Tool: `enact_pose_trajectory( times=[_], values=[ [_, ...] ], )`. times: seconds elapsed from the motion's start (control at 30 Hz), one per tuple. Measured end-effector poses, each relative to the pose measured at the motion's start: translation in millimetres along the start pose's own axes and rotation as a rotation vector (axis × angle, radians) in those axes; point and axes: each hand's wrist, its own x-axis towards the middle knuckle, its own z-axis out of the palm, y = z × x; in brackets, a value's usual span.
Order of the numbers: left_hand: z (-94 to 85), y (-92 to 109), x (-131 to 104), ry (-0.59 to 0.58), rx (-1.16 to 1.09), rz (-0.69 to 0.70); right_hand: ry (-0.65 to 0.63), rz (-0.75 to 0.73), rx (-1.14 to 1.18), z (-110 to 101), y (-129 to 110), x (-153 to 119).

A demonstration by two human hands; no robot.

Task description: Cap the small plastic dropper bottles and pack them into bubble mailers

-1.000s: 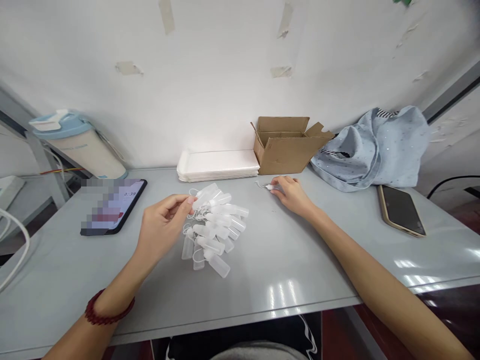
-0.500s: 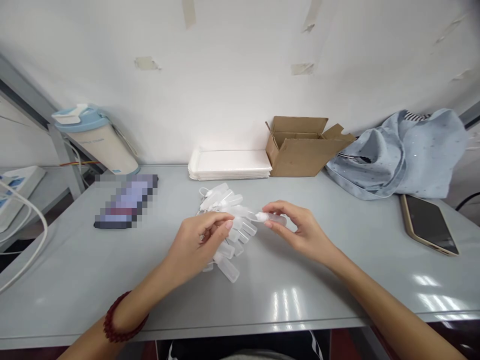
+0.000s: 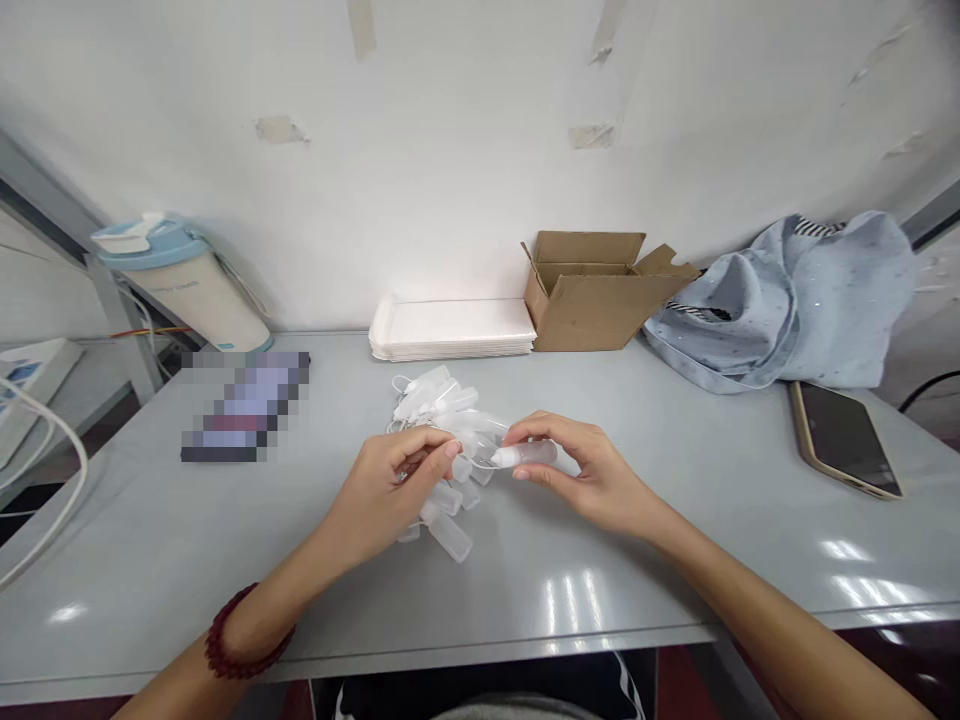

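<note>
My right hand [image 3: 559, 458] grips a small translucent plastic bottle [image 3: 536, 455] between thumb and fingers, its white tip pointing left. From that tip a thin white cord [image 3: 478, 464] curves to my left hand [image 3: 409, 475]. Thumb and forefinger of the left hand are pinched together at the cord's end; the fingers cover the exact hold. Under and behind the left hand lies a pile of similar small bottles [image 3: 450, 530], several with white cord loops, heaped on the grey table [image 3: 300, 560].
Along the wall stand a stack of white trays [image 3: 454, 325] and an open cardboard box [image 3: 592, 310]. A light-blue fabric bag [image 3: 825, 300] and a phone [image 3: 844, 440] are at right. On the left are a tumbler [image 3: 199, 290], a pixelated phone [image 3: 251, 405] and white cables [image 3: 79, 470].
My right hand has moved a little left and down with the bottle, nearer my left hand. The left hand keeps its pinch. The whole view has shifted slightly.
</note>
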Motion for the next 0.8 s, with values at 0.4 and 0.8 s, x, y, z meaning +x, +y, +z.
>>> enact_pose_trajectory(
  times=[0.4,0.8],
  values=[
    [1.2,1.4,-2.8,-0.036,-0.074,0.014,0.022,-0.015,0.003,5.8,0.5,-2.4],
    [2.3,-3.8,-2.2,-0.146,-0.304,-0.062,0.054,-0.054,0.015,12.0,1.4,-5.3]
  ],
)
